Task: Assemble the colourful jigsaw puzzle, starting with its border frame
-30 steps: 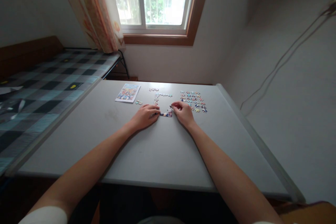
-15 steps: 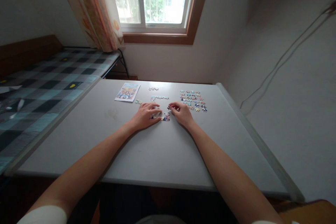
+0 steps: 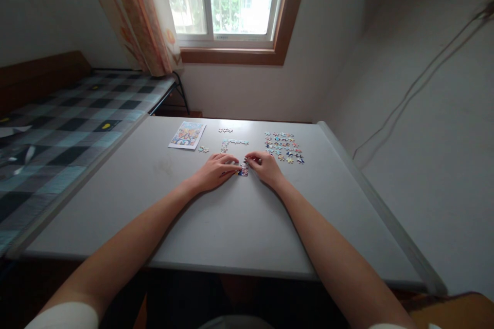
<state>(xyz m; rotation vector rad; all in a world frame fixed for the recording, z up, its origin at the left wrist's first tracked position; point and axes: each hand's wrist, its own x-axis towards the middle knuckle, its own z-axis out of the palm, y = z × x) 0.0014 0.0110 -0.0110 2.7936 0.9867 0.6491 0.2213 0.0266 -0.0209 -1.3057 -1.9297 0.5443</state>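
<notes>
Joined jigsaw pieces [image 3: 243, 171] form the near edge of a puzzle on the table, dark and multicoloured. My left hand [image 3: 216, 168] lies over their left part, fingers stretched out and fingertips on the pieces, hiding some of them. At their right end my right hand [image 3: 265, 167] pinches a small puzzle piece [image 3: 246, 160] between thumb and forefinger, right against the joined section. Beyond both hands, a pale blue joined strip [image 3: 236, 142] makes the far edge and a corner.
Loose pieces lie in rows [image 3: 283, 146] at the right. Small groups of pieces sit at the back [image 3: 226, 130] and left [image 3: 204, 149]. A printed picture sheet [image 3: 188, 135] rests at the far left of the white table [image 3: 231, 231]. A checked bed [image 3: 77, 118] adjoins it.
My right hand has moved slightly left and nearer with the piece, up to the joined section. My left hand has shifted slightly nearer, its fingers now reaching further right over the pieces.
</notes>
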